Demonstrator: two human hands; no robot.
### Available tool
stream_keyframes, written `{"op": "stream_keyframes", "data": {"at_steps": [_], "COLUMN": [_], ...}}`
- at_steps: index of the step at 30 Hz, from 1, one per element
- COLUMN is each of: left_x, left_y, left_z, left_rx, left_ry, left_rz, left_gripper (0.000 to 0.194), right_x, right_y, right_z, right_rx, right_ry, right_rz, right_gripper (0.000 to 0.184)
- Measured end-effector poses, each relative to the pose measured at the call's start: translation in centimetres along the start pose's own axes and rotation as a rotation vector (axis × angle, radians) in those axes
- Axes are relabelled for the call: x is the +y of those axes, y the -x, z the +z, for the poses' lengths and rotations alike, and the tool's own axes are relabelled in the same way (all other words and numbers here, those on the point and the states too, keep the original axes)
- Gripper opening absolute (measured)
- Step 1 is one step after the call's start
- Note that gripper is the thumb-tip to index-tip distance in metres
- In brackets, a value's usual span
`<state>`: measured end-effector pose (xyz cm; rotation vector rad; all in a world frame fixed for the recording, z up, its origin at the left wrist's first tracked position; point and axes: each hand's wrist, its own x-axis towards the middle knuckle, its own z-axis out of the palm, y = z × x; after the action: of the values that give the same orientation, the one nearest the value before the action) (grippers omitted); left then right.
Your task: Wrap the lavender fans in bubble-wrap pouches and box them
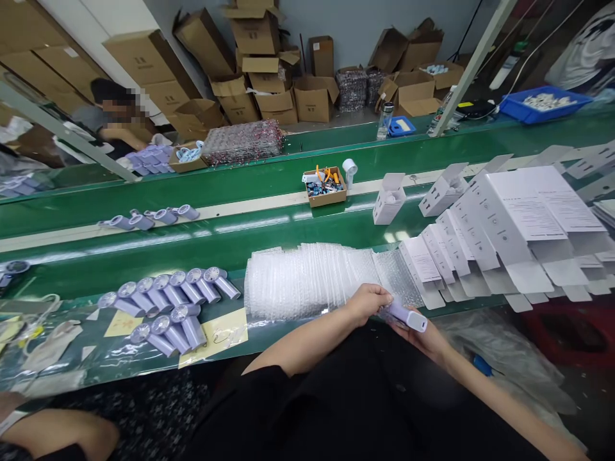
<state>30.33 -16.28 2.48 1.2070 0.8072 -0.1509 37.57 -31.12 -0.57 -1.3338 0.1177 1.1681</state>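
1. We stand at a long green work surface, shiny, divided by a pale strip, in a room with a light wall; another person is at the far left.
2. Against that wall we see brown cartons, several open, too overlapped to count. Some carry dark printing that we cannot read.
3. To our right leans a row of white boxes, flaps hanging. Their panels bear small icons and lines of text too fine to read; we can make out no brand.
4. Before us overlapping bubble-wrap sleeves lie fanned out, too many to count.
5. We count two blue trays on the far side: a large one and a small one.
6. Two white cartons stand open beyond the sleeves, the nearer one upright.
7. One small brown box holds tools, some orange-handled.
8. Two yellow sheets lie at our left; the right one has dark handwriting we cannot make out.
9. Our left hand pinches one end of a lavender handheld fan; our right hand holds it from below, fingers partly hidden. It sits between both hands at the bench's near edge, slotted end facing us.
10. We count ten similar fans at our left, seven behind and three in front; about four more rest near the strip.
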Motion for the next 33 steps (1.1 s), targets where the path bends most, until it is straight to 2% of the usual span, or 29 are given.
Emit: {"op": "stream_keyframes", "data": {"at_steps": [2,4,8,10,12,14,15,16,17,19,20,22,25,27,29,33], "left_x": [-0.5,-0.5,1.5,2.6,3.2,2.9,2.5,2.0,1.5,0.5,0.1,-0.3,-0.5,-0.3,0.0,1.0], "left_y": [0.6,1.7,4.7,6.0,6.6,6.4,6.0,5.5,5.0,3.8,3.3,2.6,2.3,2.4,2.9,4.5], "left_z": [0.0,-0.3,-1.9,-3.1,-3.9,-4.0,-3.9,-3.7,-3.4,-3.1,-3.1,-3.6,-4.9,-6.2,-7.8,-12.1], "left_rx": [-0.012,-0.008,-0.038,-0.075,-0.078,-0.091,-0.095,-0.079,-0.031,0.143,0.239,0.384,0.454,0.462,0.442,0.297], "left_ry": [-0.194,-0.320,-0.154,-0.096,-0.152,-0.259,-0.308,-0.337,-0.341,-0.290,-0.252,-0.198,-0.117,0.010,0.150,0.321], "left_rz": [0.179,0.280,0.233,0.274,0.380,0.496,0.539,0.555,0.546,0.487,0.460,0.463,0.484,0.462,0.479,0.563], "left_gripper": [0.010,0.010,0.020,0.031,0.048,0.077,0.086,0.083,0.069,0.039,0.034,0.034,0.037,0.039,0.040,0.038], "right_x": [0.6,0.4,-2.9,-4.6,-5.4,-4.9,-4.4,-3.8,-3.2,-2.4,-2.3,-2.4,-2.5,-2.0,-1.0,1.6], "right_y": [-0.2,0.3,3.1,4.5,5.4,5.4,5.0,4.4,3.6,1.3,-0.1,-3.3,-7.8,-9.7,-10.6,-10.1], "right_z": [0.2,0.3,0.5,1.2,2.6,4.0,4.5,4.6,4.3,2.6,1.3,-1.4,-3.7,-3.5,-2.4,0.5], "right_rx": [0.051,0.063,0.043,0.021,-0.020,-0.105,-0.155,-0.193,-0.177,-0.001,0.141,0.326,0.415,0.469,0.531,0.612], "right_ry": [0.077,0.118,0.370,0.500,0.440,0.264,0.187,0.126,0.070,-0.040,-0.102,-0.177,-0.215,-0.229,-0.228,-0.149], "right_rz": [-0.080,-0.114,-0.266,-0.360,-0.387,-0.360,-0.338,-0.312,-0.289,-0.252,-0.232,-0.202,-0.199,-0.241,-0.306,-0.453], "right_gripper": [0.031,0.028,0.024,0.025,0.027,0.028,0.029,0.030,0.033,0.041,0.046,0.052,0.052,0.049,0.044,0.038]}}
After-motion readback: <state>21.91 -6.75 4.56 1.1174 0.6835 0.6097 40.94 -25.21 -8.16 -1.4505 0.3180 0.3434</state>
